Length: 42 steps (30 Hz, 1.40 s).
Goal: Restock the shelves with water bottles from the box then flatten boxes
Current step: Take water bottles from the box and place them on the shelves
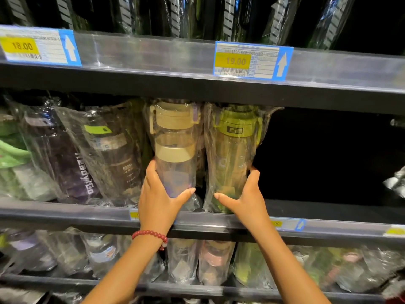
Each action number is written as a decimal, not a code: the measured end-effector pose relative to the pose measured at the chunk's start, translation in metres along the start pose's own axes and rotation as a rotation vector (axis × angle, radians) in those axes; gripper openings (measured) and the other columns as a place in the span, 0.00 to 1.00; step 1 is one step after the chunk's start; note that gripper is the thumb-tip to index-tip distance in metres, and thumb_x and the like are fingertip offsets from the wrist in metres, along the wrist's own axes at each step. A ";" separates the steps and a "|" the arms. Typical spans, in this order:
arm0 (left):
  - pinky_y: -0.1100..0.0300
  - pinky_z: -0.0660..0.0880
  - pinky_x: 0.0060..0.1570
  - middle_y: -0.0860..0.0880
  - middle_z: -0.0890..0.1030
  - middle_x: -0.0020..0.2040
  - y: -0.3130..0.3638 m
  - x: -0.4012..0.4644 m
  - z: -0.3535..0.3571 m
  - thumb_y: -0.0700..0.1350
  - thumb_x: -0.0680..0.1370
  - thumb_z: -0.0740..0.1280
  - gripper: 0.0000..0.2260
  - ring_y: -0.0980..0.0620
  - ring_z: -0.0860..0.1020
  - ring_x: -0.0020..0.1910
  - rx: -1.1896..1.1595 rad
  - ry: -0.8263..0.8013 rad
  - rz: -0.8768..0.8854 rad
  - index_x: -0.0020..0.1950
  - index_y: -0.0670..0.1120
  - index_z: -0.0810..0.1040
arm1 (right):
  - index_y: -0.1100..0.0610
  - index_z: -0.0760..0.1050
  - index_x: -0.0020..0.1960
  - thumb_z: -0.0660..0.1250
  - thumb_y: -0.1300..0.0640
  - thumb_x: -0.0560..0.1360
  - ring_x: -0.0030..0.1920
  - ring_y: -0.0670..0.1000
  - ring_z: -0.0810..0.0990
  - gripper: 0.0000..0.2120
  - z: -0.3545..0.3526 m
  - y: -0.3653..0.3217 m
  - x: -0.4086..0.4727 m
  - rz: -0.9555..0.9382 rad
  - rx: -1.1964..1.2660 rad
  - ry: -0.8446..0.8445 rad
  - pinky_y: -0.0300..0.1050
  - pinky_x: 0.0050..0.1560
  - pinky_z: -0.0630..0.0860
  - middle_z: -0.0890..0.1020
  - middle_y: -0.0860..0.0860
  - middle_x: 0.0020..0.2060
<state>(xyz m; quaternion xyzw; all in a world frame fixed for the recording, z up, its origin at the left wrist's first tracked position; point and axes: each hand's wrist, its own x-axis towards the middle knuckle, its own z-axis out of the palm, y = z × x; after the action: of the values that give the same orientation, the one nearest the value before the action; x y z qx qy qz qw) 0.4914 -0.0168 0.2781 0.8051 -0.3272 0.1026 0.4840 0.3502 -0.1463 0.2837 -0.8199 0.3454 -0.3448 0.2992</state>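
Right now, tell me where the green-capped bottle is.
Head view, middle shelf: the green-capped bottle stands right of the beige-capped bottle, gripped by the right hand.

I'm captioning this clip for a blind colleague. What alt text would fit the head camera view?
Two hands set plastic-wrapped water bottles upright on a middle store shelf: the left hand grips a beige-lidded bottle, the right hand a green-lidded bottle. Dark bottles lean to the left, and a yellow 19.00 price tag sits on the shelf edge above.
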 end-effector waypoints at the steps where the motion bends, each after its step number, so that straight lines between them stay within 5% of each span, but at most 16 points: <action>1: 0.47 0.73 0.59 0.43 0.67 0.71 0.001 0.000 0.000 0.58 0.63 0.77 0.49 0.42 0.69 0.67 0.001 -0.004 -0.001 0.74 0.45 0.55 | 0.58 0.57 0.62 0.78 0.47 0.65 0.61 0.53 0.73 0.38 -0.002 -0.001 -0.001 -0.003 0.012 -0.005 0.45 0.57 0.73 0.71 0.54 0.62; 6: 0.51 0.67 0.65 0.45 0.63 0.73 0.005 -0.003 -0.007 0.53 0.66 0.77 0.47 0.46 0.65 0.70 -0.046 -0.027 -0.051 0.76 0.46 0.53 | 0.54 0.59 0.63 0.77 0.49 0.67 0.61 0.49 0.71 0.35 -0.019 0.003 -0.002 -0.011 0.070 -0.110 0.39 0.54 0.67 0.71 0.50 0.61; 10: 0.51 0.69 0.62 0.45 0.68 0.68 0.012 -0.028 -0.019 0.48 0.68 0.77 0.37 0.46 0.68 0.66 0.039 0.037 -0.035 0.72 0.46 0.63 | 0.55 0.63 0.70 0.73 0.50 0.72 0.65 0.51 0.70 0.32 -0.039 0.014 -0.014 -0.075 -0.024 -0.069 0.38 0.57 0.65 0.71 0.52 0.66; 15: 0.46 0.72 0.61 0.42 0.71 0.64 0.015 -0.108 -0.026 0.45 0.67 0.76 0.32 0.41 0.71 0.62 0.287 0.072 0.015 0.67 0.41 0.69 | 0.59 0.72 0.63 0.68 0.55 0.74 0.60 0.53 0.72 0.20 -0.049 0.025 -0.070 -0.424 -0.103 -0.010 0.37 0.59 0.64 0.76 0.53 0.59; 19: 0.44 0.73 0.59 0.39 0.72 0.64 -0.003 -0.197 -0.027 0.50 0.69 0.73 0.31 0.37 0.72 0.62 0.561 -0.053 -0.079 0.67 0.40 0.70 | 0.58 0.73 0.59 0.66 0.56 0.69 0.58 0.53 0.71 0.19 -0.026 0.041 -0.127 -0.627 -0.115 -0.245 0.43 0.59 0.68 0.78 0.55 0.56; 23: 0.47 0.72 0.60 0.42 0.72 0.66 -0.008 -0.291 -0.038 0.48 0.68 0.74 0.30 0.40 0.71 0.65 0.666 -0.097 -0.390 0.68 0.43 0.71 | 0.60 0.77 0.54 0.74 0.59 0.64 0.53 0.58 0.79 0.20 0.009 0.058 -0.187 -0.781 -0.149 -0.432 0.50 0.51 0.79 0.81 0.56 0.51; 27: 0.48 0.77 0.51 0.41 0.77 0.59 -0.017 -0.369 -0.063 0.47 0.63 0.78 0.29 0.40 0.77 0.55 0.773 -0.103 -0.580 0.61 0.42 0.75 | 0.56 0.69 0.55 0.61 0.53 0.70 0.52 0.55 0.75 0.15 0.039 0.063 -0.254 -0.884 -0.042 -0.584 0.48 0.46 0.79 0.79 0.54 0.51; 31: 0.50 0.79 0.44 0.42 0.79 0.53 -0.023 -0.409 -0.094 0.46 0.61 0.78 0.28 0.40 0.79 0.50 0.817 -0.040 -0.727 0.58 0.41 0.77 | 0.55 0.72 0.53 0.73 0.55 0.64 0.48 0.55 0.79 0.19 0.062 0.053 -0.301 -0.965 -0.087 -0.811 0.46 0.41 0.79 0.80 0.52 0.48; 36: 0.52 0.80 0.39 0.44 0.80 0.50 -0.037 -0.431 -0.120 0.48 0.62 0.78 0.25 0.42 0.79 0.45 0.807 -0.004 -0.817 0.57 0.43 0.77 | 0.55 0.78 0.49 0.81 0.53 0.55 0.46 0.55 0.82 0.24 0.082 0.028 -0.331 -1.050 -0.195 -0.910 0.45 0.35 0.80 0.82 0.52 0.46; 42: 0.51 0.79 0.36 0.46 0.80 0.47 -0.074 -0.451 -0.182 0.45 0.61 0.78 0.24 0.44 0.80 0.42 0.777 0.030 -0.836 0.54 0.44 0.77 | 0.55 0.80 0.48 0.81 0.53 0.53 0.44 0.54 0.82 0.25 0.136 -0.027 -0.381 -1.151 -0.167 -0.936 0.46 0.40 0.81 0.82 0.51 0.46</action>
<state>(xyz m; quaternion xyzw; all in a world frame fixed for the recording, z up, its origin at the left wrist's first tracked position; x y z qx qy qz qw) 0.2207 0.3538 0.1010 0.9835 0.0877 0.0265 0.1563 0.2655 0.1981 0.0869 -0.9522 -0.2770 -0.0344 0.1239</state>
